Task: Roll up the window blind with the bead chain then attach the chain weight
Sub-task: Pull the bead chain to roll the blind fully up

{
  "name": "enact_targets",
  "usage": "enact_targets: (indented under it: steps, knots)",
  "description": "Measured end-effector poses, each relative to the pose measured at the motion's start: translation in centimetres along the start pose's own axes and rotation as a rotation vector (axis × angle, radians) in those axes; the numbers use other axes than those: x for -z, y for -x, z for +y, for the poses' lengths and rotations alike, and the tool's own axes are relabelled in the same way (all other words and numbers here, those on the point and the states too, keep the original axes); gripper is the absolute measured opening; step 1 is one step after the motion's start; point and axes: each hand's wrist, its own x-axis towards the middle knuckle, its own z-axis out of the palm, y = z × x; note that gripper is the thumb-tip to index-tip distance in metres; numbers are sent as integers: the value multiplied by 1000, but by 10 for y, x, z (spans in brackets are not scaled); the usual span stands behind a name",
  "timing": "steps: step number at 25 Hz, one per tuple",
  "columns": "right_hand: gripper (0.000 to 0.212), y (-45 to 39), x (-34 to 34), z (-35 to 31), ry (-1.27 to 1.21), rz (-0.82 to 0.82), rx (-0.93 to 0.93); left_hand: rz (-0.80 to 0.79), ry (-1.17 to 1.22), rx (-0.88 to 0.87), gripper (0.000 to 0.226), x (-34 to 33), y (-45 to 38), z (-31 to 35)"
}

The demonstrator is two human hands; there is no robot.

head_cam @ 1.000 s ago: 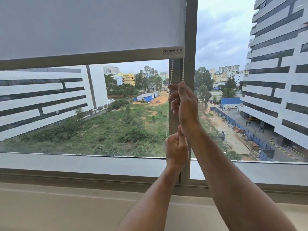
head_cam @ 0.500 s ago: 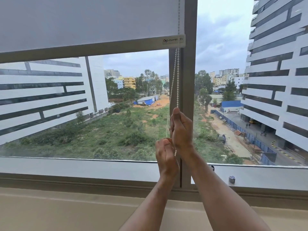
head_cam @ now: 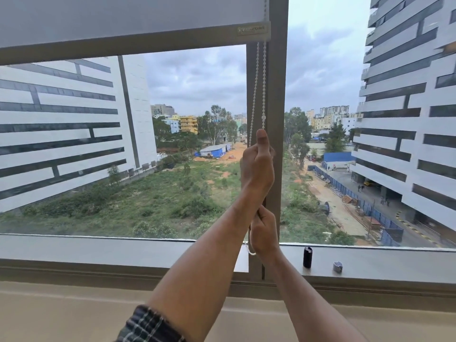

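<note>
Blind (head_cam: 123, 18) sits raised near the window top. We grip the chain (head_cam: 261, 82) at the mullion (head_cam: 278, 95) with both fists: left hand (head_cam: 257, 166) above, right hand (head_cam: 264, 230) below. A black weight (head_cam: 307, 257) stands on the sill (head_cam: 394, 262).

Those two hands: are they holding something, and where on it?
Both grip the bead chain. The left hand holds it higher, partway down the strands; the right hand holds it near the bottom loop.
</note>
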Motion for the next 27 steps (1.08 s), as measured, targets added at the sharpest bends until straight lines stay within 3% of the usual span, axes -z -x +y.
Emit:
enact_targets:
  steps: [5, 8, 11, 14, 16, 18, 21, 25, 27]
  knots:
    - [36, -3, 20, 3, 54, -147, 3, 59, -4, -69, 72, 7, 6, -18]
    - [40, -26, 27, -21, -69, 2, 120, 95, -62, -80, 70, 10, 18, -37]
    - [27, -58, 20, -69, -153, 156, 127, 73, -102, -54, 68, 14, 40, -61]
    - [38, -81, 3, -111, -226, 75, 36, 94, -155, -14, 69, 13, 64, -79]
    - [50, -87, -11, -123, -173, 4, 4, 80, -170, 31, 66, 12, 76, -93]
    - [54, -84, -25, -121, -72, 32, 4, 53, -139, 74, 61, 12, 83, -106]
    - [52, -73, -35, -109, -39, 137, 120, 29, -77, 94, 47, 15, 85, -108]
    - [52, -70, -35, -102, -202, 68, 166, -40, -133, 122, 41, 30, 82, -119]
    - [52, -70, -34, -102, -235, 59, 172, 8, -130, 98, 47, 41, 79, -119]
